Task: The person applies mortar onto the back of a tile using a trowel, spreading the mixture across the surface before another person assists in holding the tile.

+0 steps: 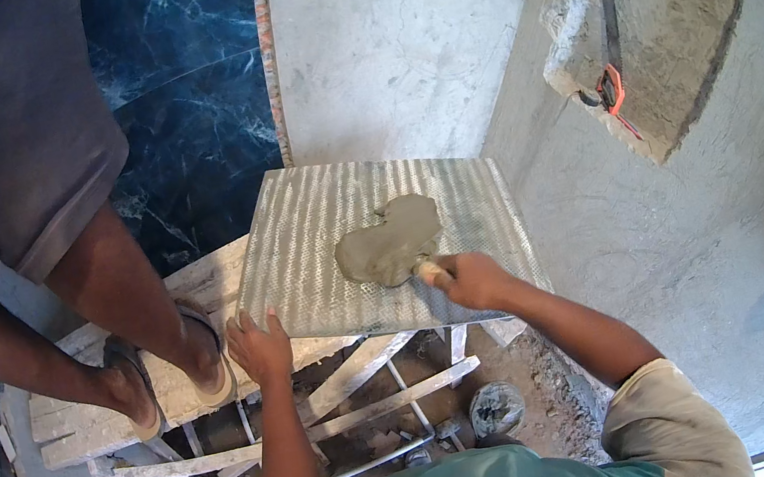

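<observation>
A large tile (284, 225) lies with its ribbed back upward, in the middle of the view. A grey blob of wet mortar (374, 250) sits on its centre. My left hand (261, 350) grips the tile's lower left corner, fingers over the edge. My right hand (470, 279) is closed on a pale trowel handle (431, 271) at the lower right of the mortar; the blade is hidden in or under the mortar.
Another person's legs in sandals (102, 255) stand at left on a plank platform (71, 432) over whitish sticks. Dark blue marbled tiles (180, 121) line the upper left. A handsaw (610, 28) is in a rough wall recess (679, 17). A bucket (497, 409) stands below.
</observation>
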Action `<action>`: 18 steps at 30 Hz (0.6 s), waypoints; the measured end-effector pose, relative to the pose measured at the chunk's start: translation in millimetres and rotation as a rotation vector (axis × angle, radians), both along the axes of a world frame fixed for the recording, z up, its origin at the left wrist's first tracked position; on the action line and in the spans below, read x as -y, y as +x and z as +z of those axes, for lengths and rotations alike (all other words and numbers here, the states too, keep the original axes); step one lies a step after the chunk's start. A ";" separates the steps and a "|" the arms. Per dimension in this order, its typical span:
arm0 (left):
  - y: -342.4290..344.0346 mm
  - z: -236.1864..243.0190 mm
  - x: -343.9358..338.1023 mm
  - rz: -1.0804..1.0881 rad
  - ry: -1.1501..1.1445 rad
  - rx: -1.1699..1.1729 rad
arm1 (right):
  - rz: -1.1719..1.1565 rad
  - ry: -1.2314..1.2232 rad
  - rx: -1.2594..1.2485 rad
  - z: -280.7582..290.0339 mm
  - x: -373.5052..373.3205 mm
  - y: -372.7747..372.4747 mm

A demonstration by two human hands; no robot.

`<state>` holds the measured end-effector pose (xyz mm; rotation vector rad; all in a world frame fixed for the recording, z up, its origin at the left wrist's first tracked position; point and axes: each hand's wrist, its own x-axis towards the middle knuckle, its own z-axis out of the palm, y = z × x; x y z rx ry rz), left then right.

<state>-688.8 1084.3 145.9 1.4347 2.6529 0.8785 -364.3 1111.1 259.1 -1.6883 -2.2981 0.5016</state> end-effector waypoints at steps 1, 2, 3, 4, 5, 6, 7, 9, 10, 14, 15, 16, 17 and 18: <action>-3.7 -0.4 3.2 0.006 0.004 -0.005 | -0.074 -0.151 0.043 11.8 -3.6 1.2; -4.8 -0.5 2.9 0.006 0.009 -0.007 | -0.100 -0.119 0.061 15.5 -10.4 9.3; -6.6 -0.9 3.1 0.008 0.014 -0.012 | -0.124 -0.087 0.076 14.9 -18.4 18.8; -5.3 -2.4 2.2 0.002 0.018 -0.011 | -0.157 -0.056 0.096 13.3 -26.4 31.3; -1.6 -1.7 -0.2 -0.004 0.016 -0.002 | -0.187 -0.022 0.100 8.1 -37.9 47.5; 4.7 -0.7 -2.4 -0.015 0.014 0.010 | -0.221 0.012 0.107 0.7 -50.8 67.0; 6.2 0.7 -2.3 -0.015 0.009 0.013 | -0.244 0.043 0.106 -1.4 -60.2 78.8; 2.7 1.3 -1.3 -0.009 -0.006 0.018 | -0.456 -0.224 -0.162 13.1 -68.1 84.6; 3.0 1.4 -1.5 -0.012 -0.012 0.024 | -0.563 -0.355 -0.296 19.5 -67.7 91.1; 0.0 -1.5 -0.5 0.021 -0.004 -0.008 | -0.651 -0.579 -0.875 3.8 -45.6 94.7; -3.2 -0.4 1.7 0.026 -0.005 -0.026 | -0.635 -0.632 -0.924 9.6 -37.9 81.5; -2.0 -1.4 1.1 0.019 -0.005 -0.042 | -0.588 -0.666 -0.953 6.5 -37.7 75.8; 1.0 -1.9 -0.9 0.005 0.000 -0.032 | -0.543 -0.696 -0.985 5.3 -39.5 71.7; 4.3 -2.1 -2.9 -0.009 0.005 -0.021 | -0.498 -0.725 -1.016 3.9 -40.8 66.0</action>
